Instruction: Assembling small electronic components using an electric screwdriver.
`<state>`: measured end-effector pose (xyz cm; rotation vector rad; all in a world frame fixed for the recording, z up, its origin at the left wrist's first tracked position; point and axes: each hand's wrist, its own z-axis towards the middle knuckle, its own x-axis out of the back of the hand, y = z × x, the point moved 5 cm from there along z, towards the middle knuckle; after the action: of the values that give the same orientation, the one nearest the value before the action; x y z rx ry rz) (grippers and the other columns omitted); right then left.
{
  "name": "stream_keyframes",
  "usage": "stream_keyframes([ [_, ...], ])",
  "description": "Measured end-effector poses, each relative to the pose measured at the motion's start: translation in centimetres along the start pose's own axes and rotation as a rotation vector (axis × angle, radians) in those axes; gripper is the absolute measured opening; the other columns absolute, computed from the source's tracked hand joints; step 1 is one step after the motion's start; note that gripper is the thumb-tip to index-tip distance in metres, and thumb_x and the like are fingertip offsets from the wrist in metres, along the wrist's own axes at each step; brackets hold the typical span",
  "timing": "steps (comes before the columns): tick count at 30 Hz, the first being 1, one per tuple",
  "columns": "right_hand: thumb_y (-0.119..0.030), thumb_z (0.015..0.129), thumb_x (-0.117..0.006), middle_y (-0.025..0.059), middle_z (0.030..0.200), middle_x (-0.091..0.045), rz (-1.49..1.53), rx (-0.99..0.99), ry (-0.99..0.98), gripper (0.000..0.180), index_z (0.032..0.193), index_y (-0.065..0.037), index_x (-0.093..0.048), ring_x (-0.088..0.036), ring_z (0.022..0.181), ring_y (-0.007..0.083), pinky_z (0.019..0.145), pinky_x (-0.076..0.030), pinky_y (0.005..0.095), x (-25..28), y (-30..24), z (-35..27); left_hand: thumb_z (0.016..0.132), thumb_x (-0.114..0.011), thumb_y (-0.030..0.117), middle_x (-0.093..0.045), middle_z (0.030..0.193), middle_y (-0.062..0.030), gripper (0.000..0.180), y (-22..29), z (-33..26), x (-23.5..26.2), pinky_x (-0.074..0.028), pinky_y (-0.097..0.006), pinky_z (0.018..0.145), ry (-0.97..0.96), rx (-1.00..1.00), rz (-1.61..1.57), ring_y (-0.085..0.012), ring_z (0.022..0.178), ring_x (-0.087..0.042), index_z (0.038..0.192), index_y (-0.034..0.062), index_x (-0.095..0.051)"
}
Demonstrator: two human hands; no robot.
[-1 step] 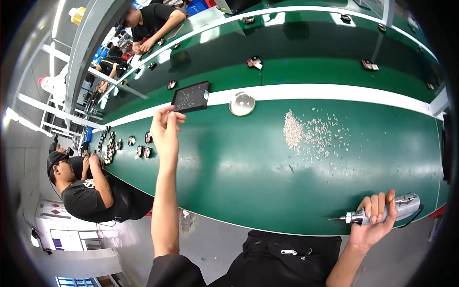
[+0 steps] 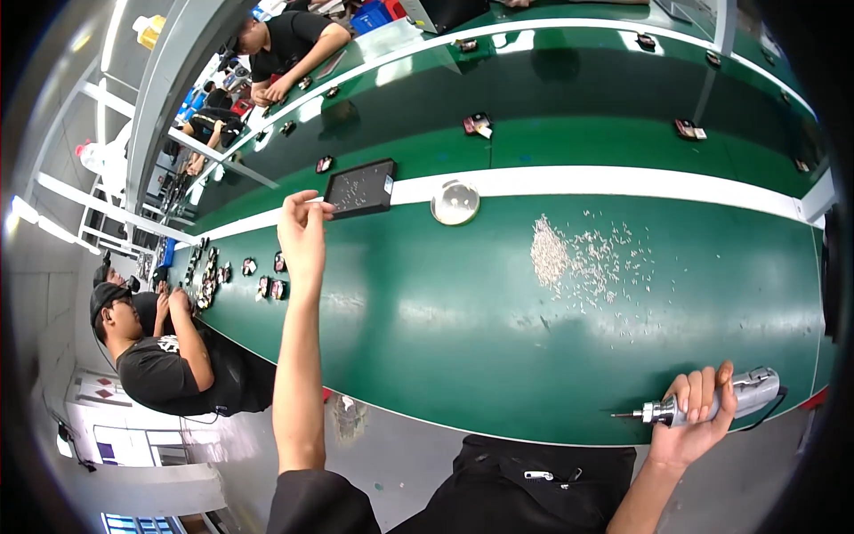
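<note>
My left hand (image 2: 303, 240) reaches out at the left, beside the near left corner of a shallow black tray (image 2: 366, 209) that holds scattered small light pieces. Its fingers are bent and partly apart, and I make out nothing held in them. At the lower right, my right hand (image 2: 698, 414) is wrapped around a grey electric screwdriver (image 2: 756, 389). The tool lies nearly level, its thin bit pointing left above the near edge of the green table. A heap of small pale pin-like pieces (image 2: 549, 254) spreads out to the right on the tabletop.
A round shallow dish (image 2: 455, 203) stands right of the tray, by a white rail (image 2: 578, 181). Small black-and-red parts (image 2: 277, 290) are grouped at the left. Other such parts (image 2: 477, 125) lie beyond the rail. A co-worker (image 2: 165, 356) sits at the left; another (image 2: 294, 49) works across.
My left hand's fingers have drawn closer together beside the tray, and the forearm has shifted slightly left. The whole view has moved a little. My right hand keeps its hold on the screwdriver.
</note>
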<state>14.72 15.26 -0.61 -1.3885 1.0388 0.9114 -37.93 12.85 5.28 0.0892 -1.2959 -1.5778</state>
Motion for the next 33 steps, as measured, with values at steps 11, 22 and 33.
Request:
stream_keyframes([
  [11, -0.009, 0.095, -0.044, -0.0002, 0.051, -0.034, -0.118, 0.042, 0.007, 0.009, 0.09, -0.006, -0.037, -0.035, 0.041, 0.0072, 0.045, -0.036, 0.0236, 0.3, -0.6, -0.5, 0.072, -0.068, 0.031, -0.063, 0.103, -0.0266, 0.054, -12.1, 15.4, -2.5, -0.047, -0.04, 0.088, -0.14, 0.203, 0.752, -0.0378, 0.101, -0.061, 0.112, -0.0034, -0.054],
  [22, -0.018, 0.09, -0.046, -0.0016, 0.05, -0.036, -0.128, -0.097, -0.068, 0.008, 0.09, -0.01, -0.049, -0.038, 0.044, 0.0108, 0.052, -0.038, 0.0289, 0.2, -0.2, 0.2, 0.09, -0.058, 0.006, -0.063, 0.107, -0.0101, 0.034, -10.7, 15.3, -1.6, -0.048, -0.028, 0.08, -0.338, -0.189, 0.401, -0.0149, 0.094, -0.06, 0.123, 0.0029, -0.051],
  [33, -0.018, 0.09, -0.048, -0.0028, 0.05, -0.038, -0.131, -0.123, -0.146, 0.009, 0.088, -0.009, -0.047, -0.039, 0.043, 0.0093, 0.051, -0.037, 0.0276, 0.4, -0.5, -0.8, 0.06, -0.069, -0.005, -0.057, 0.112, -0.0157, 0.054, 21.2, -20.1, -12.0, -0.049, -0.041, 0.081, -0.942, -0.634, 0.016, -0.0334, 0.096, -0.056, 0.112, -0.0024, -0.057],
])
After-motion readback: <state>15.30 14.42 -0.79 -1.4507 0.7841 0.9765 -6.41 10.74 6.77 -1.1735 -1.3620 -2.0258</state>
